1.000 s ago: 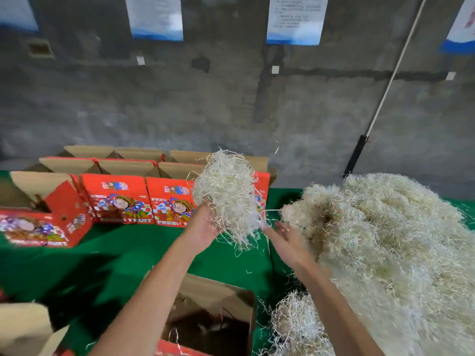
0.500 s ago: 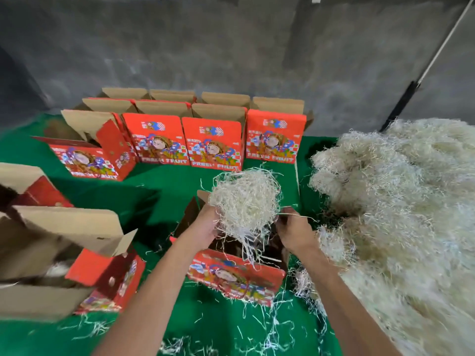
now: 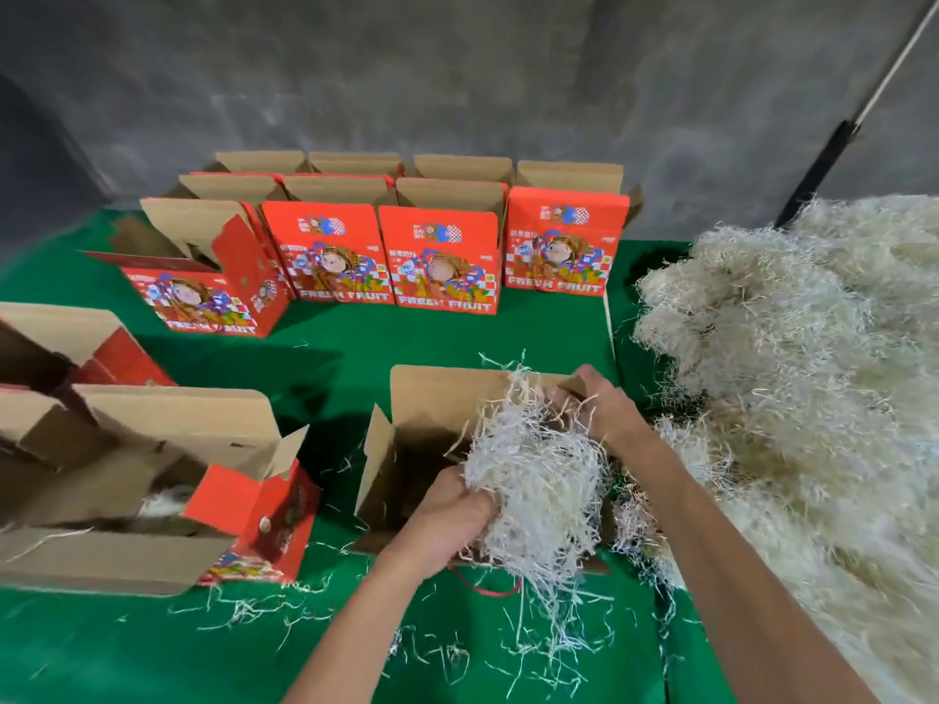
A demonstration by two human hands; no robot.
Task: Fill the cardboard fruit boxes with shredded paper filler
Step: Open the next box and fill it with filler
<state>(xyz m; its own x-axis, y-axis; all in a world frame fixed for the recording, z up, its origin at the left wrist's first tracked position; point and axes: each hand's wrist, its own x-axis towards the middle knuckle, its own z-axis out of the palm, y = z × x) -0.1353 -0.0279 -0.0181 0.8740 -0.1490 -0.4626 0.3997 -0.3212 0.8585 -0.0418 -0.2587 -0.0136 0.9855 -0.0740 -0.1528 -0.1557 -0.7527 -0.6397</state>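
- My left hand (image 3: 449,510) has its fingers curled into the near side of a clump of shredded paper (image 3: 533,480), gripping it over the open box (image 3: 432,398) right in front of me.
- My right hand (image 3: 597,403) pinches the far edge of the same clump, fingers bent round the strands, at the box's far right corner.
- Largest thing here is the green surface (image 3: 381,343) that carries everything.
- Next, the big pile of shredded paper (image 3: 792,358) heaped on my right, just beside the open box, with strands spilling toward my right forearm.
- A row of red fruit boxes (image 3: 437,261) stands upright along the far side, flaps raised, printed fronts facing me; more brown flaps show behind them.
- The leftmost box of that row (image 3: 203,302) sits turned at an angle, a little forward of the rest.
- An open box on my left (image 3: 167,449) has brown flaps spread wide and a little pale filler showing inside it.
- The open box in front of me is brown inside, its flaps up; the clump sits over its right half and hangs over the near wall.
- Loose strands (image 3: 264,607) lie scattered on the surface near me.
- A thin red string (image 3: 488,591) curls just below the box's near edge.
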